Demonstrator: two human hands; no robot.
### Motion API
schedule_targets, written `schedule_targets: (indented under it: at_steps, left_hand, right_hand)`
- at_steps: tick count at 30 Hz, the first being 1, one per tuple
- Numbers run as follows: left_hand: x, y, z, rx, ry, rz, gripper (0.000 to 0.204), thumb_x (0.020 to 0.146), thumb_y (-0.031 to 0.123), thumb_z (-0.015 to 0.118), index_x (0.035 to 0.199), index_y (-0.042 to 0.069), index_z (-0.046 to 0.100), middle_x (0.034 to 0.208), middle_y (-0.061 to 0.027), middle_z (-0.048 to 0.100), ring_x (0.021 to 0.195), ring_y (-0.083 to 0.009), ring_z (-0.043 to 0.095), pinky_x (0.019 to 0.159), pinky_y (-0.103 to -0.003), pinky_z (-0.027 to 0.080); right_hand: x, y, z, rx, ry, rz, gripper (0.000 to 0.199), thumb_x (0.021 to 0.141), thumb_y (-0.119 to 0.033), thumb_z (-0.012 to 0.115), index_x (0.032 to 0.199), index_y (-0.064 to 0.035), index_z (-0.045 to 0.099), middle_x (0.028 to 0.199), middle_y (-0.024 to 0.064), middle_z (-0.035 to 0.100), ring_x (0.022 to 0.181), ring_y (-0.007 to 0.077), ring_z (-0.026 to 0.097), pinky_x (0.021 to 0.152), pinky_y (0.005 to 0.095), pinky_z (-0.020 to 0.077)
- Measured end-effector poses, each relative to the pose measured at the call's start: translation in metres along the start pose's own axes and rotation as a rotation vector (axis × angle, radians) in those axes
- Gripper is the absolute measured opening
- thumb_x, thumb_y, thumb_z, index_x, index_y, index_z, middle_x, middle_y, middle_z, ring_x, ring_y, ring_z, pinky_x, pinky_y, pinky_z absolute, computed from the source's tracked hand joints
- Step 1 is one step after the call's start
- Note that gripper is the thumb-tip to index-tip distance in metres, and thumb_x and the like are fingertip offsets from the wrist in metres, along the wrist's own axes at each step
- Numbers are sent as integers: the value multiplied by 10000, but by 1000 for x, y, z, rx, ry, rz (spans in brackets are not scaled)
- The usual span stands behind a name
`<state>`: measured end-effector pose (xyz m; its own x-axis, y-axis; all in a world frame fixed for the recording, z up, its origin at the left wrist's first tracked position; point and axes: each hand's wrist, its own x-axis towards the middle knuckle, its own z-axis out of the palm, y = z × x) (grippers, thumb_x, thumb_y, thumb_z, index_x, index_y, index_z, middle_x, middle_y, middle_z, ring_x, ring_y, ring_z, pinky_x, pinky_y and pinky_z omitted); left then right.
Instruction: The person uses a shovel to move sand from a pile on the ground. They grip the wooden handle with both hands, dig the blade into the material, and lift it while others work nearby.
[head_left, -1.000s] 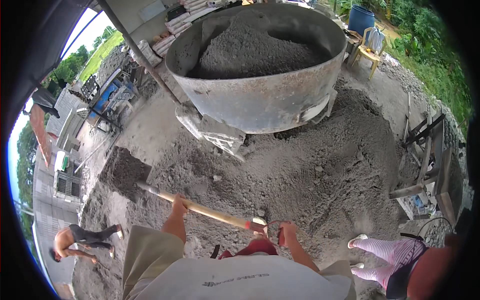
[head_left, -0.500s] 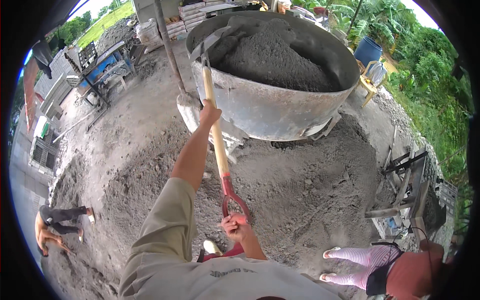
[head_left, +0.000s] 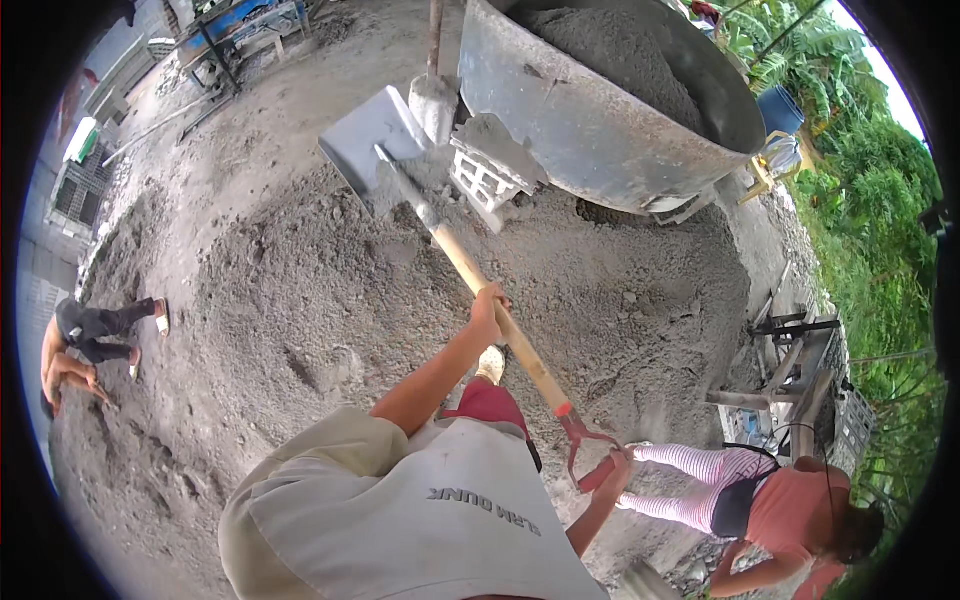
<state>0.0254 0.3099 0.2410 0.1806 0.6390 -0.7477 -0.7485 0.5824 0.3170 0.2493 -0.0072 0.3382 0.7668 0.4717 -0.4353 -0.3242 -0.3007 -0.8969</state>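
A shovel [head_left: 455, 252] with a wooden shaft and a red D-shaped handle slants across the view. My left hand [head_left: 489, 310] is wrapped round the middle of its shaft. At the near right end, my right hand [head_left: 612, 474] grips the red handle. The flat metal blade [head_left: 362, 138] points to the far left, over the grey ground and left of a big round metal tub [head_left: 580, 125]. Grey sandy mix [head_left: 625, 55] is heaped inside the tub. Whether the blade touches the ground I cannot tell.
Loose grey grit [head_left: 310, 270] covers the ground. A hollow concrete block [head_left: 485, 180] and a post [head_left: 434, 45] stand by the tub. One person [head_left: 95, 335] bends at the left; another person in striped leggings [head_left: 740, 485] is close on my right, near wooden boards [head_left: 800, 390].
The shovel blade has come away from the tub's rim, down and to the left. Both my hands have shifted right, still gripping the shovel. The view has turned.
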Motion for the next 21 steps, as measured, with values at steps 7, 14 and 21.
schedule_targets:
  at_steps: [7, 14, 21]
  left_hand:
    - [-52, -99, -286, 407, 398, -293, 150, 677, 204, 504, 606, 74, 481, 605, -87, 484, 545, -254, 471, 532, -416, 403]
    - [-110, -168, -331, -287, 840, -457, 148, 668, 168, 469, 711, 26, 457, 719, -161, 461, 662, -322, 503, 603, -481, 438]
    - [-156, -129, -345, -586, 240, -139, 125, 641, 128, 513, 611, 105, 394, 530, -19, 439, 445, -186, 433, 463, -340, 412]
  right_hand:
    - [-134, -91, 53, -719, -539, 1, 316, 711, -93, 523, 1008, -24, 605, 742, 26, 497, 664, 110, 439, 632, 228, 373]
    - [-146, -93, 74, -988, -1008, -160, 315, 778, -176, 435, 944, 24, 613, 789, 84, 591, 770, 163, 554, 744, 275, 426]
    - [-230, -43, 39, -242, -1387, -749, 224, 683, -123, 405, 622, 35, 553, 650, 130, 596, 647, 227, 584, 806, 449, 458]
